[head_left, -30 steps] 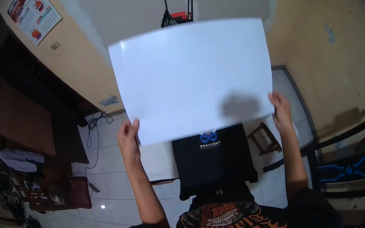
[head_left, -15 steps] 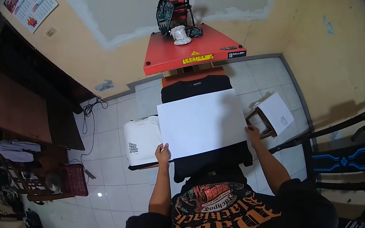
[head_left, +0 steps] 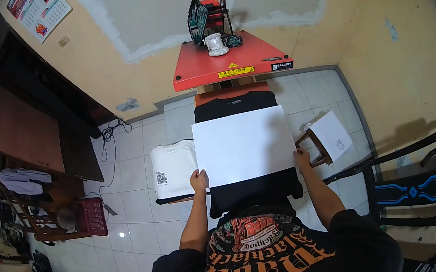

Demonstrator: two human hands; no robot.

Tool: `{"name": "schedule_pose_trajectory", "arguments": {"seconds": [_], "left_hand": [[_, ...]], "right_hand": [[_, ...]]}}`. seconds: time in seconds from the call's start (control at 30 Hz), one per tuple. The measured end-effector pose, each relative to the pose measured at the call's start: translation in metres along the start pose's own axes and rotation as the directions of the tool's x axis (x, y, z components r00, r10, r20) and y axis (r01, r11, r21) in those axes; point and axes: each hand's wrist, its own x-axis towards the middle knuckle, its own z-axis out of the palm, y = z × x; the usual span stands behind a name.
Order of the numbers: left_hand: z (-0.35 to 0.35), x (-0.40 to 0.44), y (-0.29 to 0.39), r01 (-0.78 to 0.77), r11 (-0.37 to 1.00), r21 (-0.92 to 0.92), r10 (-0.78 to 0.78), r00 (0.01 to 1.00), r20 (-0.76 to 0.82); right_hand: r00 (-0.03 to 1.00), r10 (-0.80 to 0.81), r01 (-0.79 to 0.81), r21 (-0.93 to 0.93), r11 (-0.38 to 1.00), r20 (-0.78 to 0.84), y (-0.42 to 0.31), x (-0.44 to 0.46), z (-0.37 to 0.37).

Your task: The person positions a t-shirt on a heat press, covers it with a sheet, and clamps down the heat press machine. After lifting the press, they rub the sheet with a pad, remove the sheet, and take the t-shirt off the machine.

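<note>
A large white sheet of paper (head_left: 244,146) lies over a black T-shirt (head_left: 235,106), whose collar end shows above it and lower part below. My left hand (head_left: 198,180) pinches the sheet's lower left corner. At its lower right edge, my right hand (head_left: 302,159) grips the sheet between thumb and fingers. The shirt is spread on the orange-edged lower platen of a heat press (head_left: 230,60), whose red top with a yellow caution label stands raised behind. What the paper carries underneath is hidden.
White printed T-shirts (head_left: 174,169) lie stacked left of the press. On the right, a wooden stool (head_left: 316,148) bears white printed sheets (head_left: 332,134). A black frame with blue-trimmed padding (head_left: 417,188) stands at far right. Cables (head_left: 112,130) and a red crate (head_left: 92,216) are on the left.
The sheet's left edge and my left hand have shifted slightly right. My right hand keeps its grip at nearly the same spot. The view has moved a little.
</note>
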Motion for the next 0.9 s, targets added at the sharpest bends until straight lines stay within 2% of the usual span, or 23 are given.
{"name": "schedule_pose_trajectory", "arguments": {"seconds": [0.07, 0.17, 0.27, 0.37, 0.47, 0.57, 0.77, 0.9], "left_hand": [[0.001, -0.006, 0.007, 0.009, 0.999, -0.031, -0.009, 1.000, 0.008], [0.001, -0.012, 0.013, 0.013, 0.999, -0.036, -0.012, 1.000, 0.025], [0.001, -0.012, 0.011, 0.004, 1.000, 0.000, -0.004, 1.000, -0.008], [0.000, -0.010, 0.010, 0.015, 1.000, 0.015, -0.015, 1.000, -0.001], [-0.002, -0.012, 0.011, 0.045, 0.999, 0.008, -0.045, 0.999, -0.002], [-0.004, -0.007, 0.000, 0.041, 0.999, -0.001, -0.041, 0.999, 0.007], [-0.006, -0.008, 0.000, 0.039, 0.998, 0.050, -0.038, 0.999, -0.014], [-0.005, -0.010, 0.002, 0.043, 0.999, -0.002, -0.043, 0.999, -0.017]], "right_hand": [[1.000, 0.013, -0.013, 0.012, 1.000, -0.009, -0.007, -0.005, -0.002], [0.998, 0.025, -0.025, 0.009, 1.000, 0.059, -0.010, -0.006, -0.006], [0.999, 0.042, -0.041, -0.028, 0.999, 0.031, -0.036, -0.022, -0.011], [0.999, 0.032, -0.029, -0.095, 0.995, 0.031, -0.027, -0.014, -0.008], [0.997, 0.066, -0.065, -0.042, 0.997, 0.043, -0.031, -0.016, -0.009], [0.998, 0.048, -0.045, -0.098, 0.994, 0.030, -0.040, -0.021, -0.012], [0.995, 0.060, -0.060, -0.007, 0.998, 0.077, -0.026, -0.017, -0.012], [0.994, 0.070, -0.068, -0.023, 0.997, 0.083, -0.029, -0.021, -0.014]]}}
